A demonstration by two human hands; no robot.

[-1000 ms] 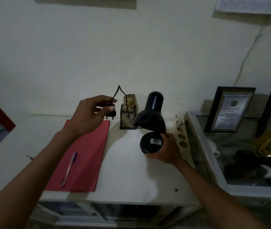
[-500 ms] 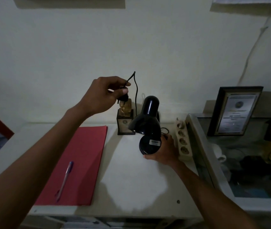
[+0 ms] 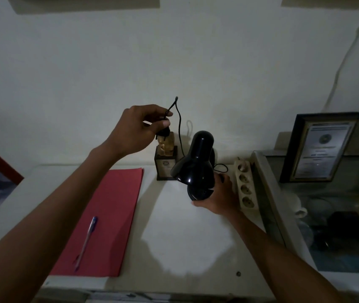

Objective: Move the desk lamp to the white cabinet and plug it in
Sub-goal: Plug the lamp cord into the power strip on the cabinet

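Observation:
A black desk lamp (image 3: pixel 196 162) stands on the white cabinet top (image 3: pixel 187 241), its shade tilted toward the left. My right hand (image 3: pixel 220 195) wraps around the lamp's round base from the right. My left hand (image 3: pixel 139 130) is raised above the cabinet and pinches the lamp's black plug (image 3: pixel 163 134), prongs pointing down. The black cord (image 3: pixel 179 127) loops up from the plug and drops behind the lamp. A cream power strip (image 3: pixel 245 184) with several sockets lies just right of my right hand.
A red folder (image 3: pixel 108 215) with a pen (image 3: pixel 86 239) on it lies at the left. A small trophy on a dark block (image 3: pixel 166 165) stands behind the lamp. A glass-topped case (image 3: pixel 268 193) with framed certificates (image 3: pixel 318 147) adjoins the cabinet on the right.
My left hand has lifted the plug higher, above the trophy. The lamp's base has tipped down so that its underside label no longer shows; my right hand stays on it.

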